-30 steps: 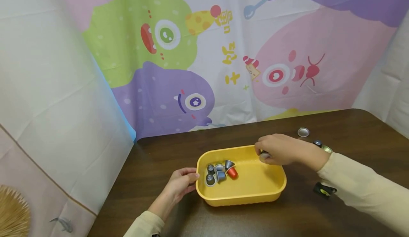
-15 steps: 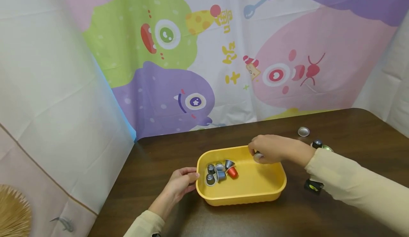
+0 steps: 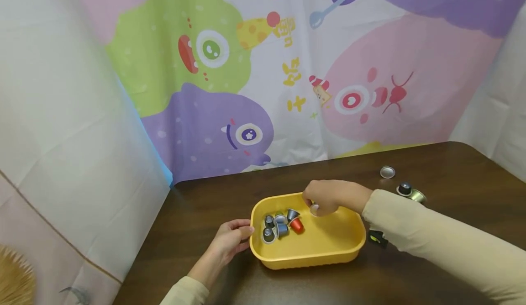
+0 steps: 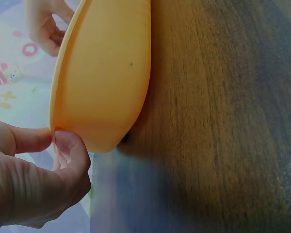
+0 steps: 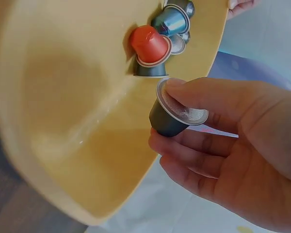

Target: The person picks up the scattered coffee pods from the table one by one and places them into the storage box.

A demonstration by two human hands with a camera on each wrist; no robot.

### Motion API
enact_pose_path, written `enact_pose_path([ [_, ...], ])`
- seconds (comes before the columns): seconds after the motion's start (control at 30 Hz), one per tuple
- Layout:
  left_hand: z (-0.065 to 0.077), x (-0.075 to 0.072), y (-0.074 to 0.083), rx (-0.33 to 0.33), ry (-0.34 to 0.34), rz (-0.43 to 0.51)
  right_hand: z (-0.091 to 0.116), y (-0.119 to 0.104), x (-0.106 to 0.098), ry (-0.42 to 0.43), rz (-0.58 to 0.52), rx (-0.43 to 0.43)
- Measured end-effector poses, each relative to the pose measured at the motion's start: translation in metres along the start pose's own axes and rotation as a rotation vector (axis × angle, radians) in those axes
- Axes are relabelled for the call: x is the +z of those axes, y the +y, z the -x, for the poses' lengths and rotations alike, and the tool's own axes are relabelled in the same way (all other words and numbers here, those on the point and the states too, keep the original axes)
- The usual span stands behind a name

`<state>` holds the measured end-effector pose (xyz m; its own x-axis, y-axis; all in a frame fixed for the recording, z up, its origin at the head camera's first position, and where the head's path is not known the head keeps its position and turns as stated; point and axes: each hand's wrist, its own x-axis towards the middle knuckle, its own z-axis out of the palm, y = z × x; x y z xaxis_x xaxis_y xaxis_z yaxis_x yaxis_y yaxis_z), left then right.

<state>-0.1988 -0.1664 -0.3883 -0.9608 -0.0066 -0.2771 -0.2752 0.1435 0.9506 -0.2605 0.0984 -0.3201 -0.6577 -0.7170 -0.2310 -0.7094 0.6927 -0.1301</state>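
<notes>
A yellow plastic tub [image 3: 308, 261] stands on the dark wooden table. My left hand [image 3: 230, 240] pinches its left rim between thumb and fingers, plainly seen in the left wrist view. Over the tub's far right part, my right hand [image 3: 328, 197] holds a dark coffee capsule [image 5: 167, 119], thumb on its silver foil lid. Several capsules lie in the tub's left half: a red capsule [image 3: 297, 225], a blue capsule [image 3: 281, 230], a dark grey capsule [image 3: 292, 214], black capsules and a partly hidden one with its pale lid showing.
To the right of the tub lie a silver capsule [image 3: 387, 172] with its lid side up, a black capsule [image 3: 404, 188] and a pale green capsule [image 3: 418, 196]. A printed cartoon curtain [image 3: 246, 90] hangs behind the table.
My right hand has moved left over the tub, carrying the dark capsule closer to the grouped capsules. My left hand keeps its hold on the rim. The head view has shifted slightly.
</notes>
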Motion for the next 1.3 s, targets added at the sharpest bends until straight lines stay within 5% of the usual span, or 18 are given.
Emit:
enact_pose_path([
  [0.63, 0.000, -0.003, 0.001, 0.006, -0.012, 0.012, -0.040, -0.024, 0.007, -0.067, 0.144, 0.078],
  [1.3, 0.000, -0.003, -0.001, 0.002, -0.009, 0.009, -0.051, -0.027, 0.026, -0.018, 0.142, 0.210],
])
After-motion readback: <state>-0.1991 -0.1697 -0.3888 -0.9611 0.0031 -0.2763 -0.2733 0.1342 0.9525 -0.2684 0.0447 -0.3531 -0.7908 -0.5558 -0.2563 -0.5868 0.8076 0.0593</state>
